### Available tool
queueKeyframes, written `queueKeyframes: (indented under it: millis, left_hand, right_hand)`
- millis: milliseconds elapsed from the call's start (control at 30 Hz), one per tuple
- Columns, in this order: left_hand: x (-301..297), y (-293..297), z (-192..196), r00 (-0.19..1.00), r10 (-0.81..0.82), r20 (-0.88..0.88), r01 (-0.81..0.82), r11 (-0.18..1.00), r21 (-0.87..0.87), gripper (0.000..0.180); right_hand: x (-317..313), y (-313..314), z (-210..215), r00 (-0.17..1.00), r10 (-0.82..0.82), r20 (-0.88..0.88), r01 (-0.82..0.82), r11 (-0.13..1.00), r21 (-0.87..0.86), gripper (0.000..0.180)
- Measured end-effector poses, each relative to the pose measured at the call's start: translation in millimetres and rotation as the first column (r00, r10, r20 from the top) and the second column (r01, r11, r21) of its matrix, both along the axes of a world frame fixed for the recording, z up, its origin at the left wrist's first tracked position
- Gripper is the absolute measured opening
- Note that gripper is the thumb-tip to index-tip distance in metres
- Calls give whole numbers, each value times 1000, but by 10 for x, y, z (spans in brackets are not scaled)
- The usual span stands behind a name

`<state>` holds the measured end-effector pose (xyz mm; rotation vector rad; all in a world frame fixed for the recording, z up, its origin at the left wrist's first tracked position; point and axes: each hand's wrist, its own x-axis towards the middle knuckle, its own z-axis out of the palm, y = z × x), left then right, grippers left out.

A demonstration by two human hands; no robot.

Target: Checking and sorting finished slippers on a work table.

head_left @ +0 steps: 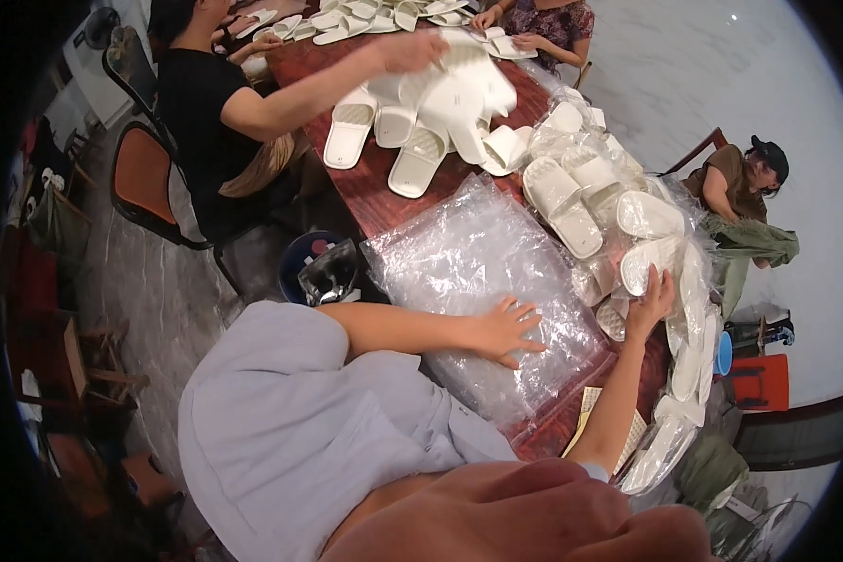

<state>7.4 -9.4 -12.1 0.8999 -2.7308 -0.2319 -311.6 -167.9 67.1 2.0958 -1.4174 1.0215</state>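
Head view: left hand (pixel 508 328) flat, fingers spread, on the clear bag stack (pixel 478 272) at centre; right hand (pixel 651 298) at 3 o'clock, fingers open against a bagged white slipper (pixel 651 258); bagged pairs piled at 2 o'clock; loose slippers (pixel 412 140) at 12 look left to bag.

Table layout, seen from its near end

Stack of plastic bags (pixel 478 272) on the table (pixel 377 201) nearest the person, left hand (pixel 506 328) on it; bagged slippers (pixel 646 244) piled to its right, right hand (pixel 651 302) touching them; loose slippers (pixel 421 122) behind; a bin (pixel 314 267) on the floor left.
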Motion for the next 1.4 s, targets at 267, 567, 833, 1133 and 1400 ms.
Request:
queueKeyframes:
  millis: [267,567,833,1133,1400]
  left_hand:
    - [-121,-44,174,986,-15,164,-5,993,121,82]
    - [-260,-110,499,955,-19,297,-60,965,254,95]
    - [-329,-112,538,929,30,370,-104,978,183,102]
    - [-335,-146,556,936,22,350,-72,989,130,106]
    - [-342,-163,525,938,1,346,-44,992,115,104]
  right_hand:
    - [14,138,195,990,115,-86,-107,990,92,90]
    - [340,62,244,999,42,6,-42,999,33,81]
    - [334,-162,560,903,112,414,-78,992,-99,55]
    - [-381,-50,1516,457,330,826,-44,936,-349,30]
    - [204,1183,2577,436,272,858,-280,947,-158,26]
